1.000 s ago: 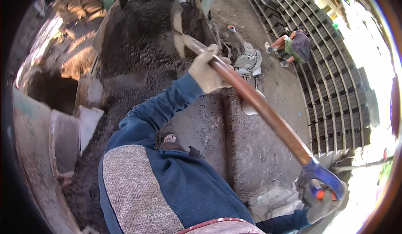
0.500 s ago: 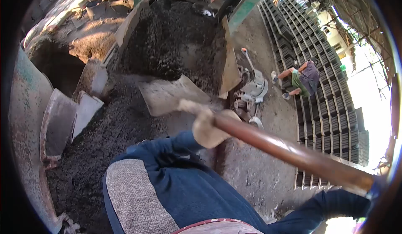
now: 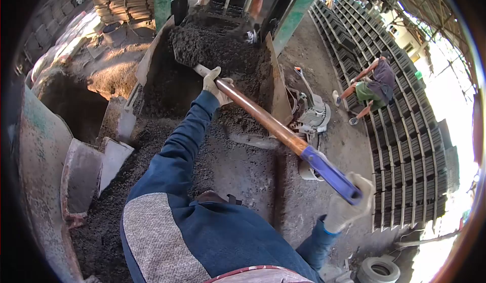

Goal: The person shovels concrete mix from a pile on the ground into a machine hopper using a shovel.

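Holding, both gloved hands, one shovel (image 3: pixel 266 120); wooden shaft, purple grip (image 3: pixel 328 169); long axis slanting from the bin (image 3: pixel 282 88) at upper left down to lower right, across the front of the body; blade end just beyond the left hand (image 3: pixel 217 86), under a heap of dark grit (image 3: pixel 188 46), its own edges hidden; left hand the nearer to the blade, right hand (image 3: pixel 352 202) the nearer to the body.

Left hand: fingers wrapped round the shaft close to the blade; arm stretched forward, blue sleeve (image 3: pixel 174 149) nearly straight.

Right hand: fingers closed about the end of the grip, slightly blurred; arm bent, hand out to the right, well apart from the left.

Surroundings: motor (image 3: pixel 315 115), right of the bin; bucket (image 3: pixel 310 170), below the shaft; tyre (image 3: pixel 378 270), lower right on the floor; another person (image 3: pixel 375 83), bent low beside stacked racks (image 3: pixel 405 141).
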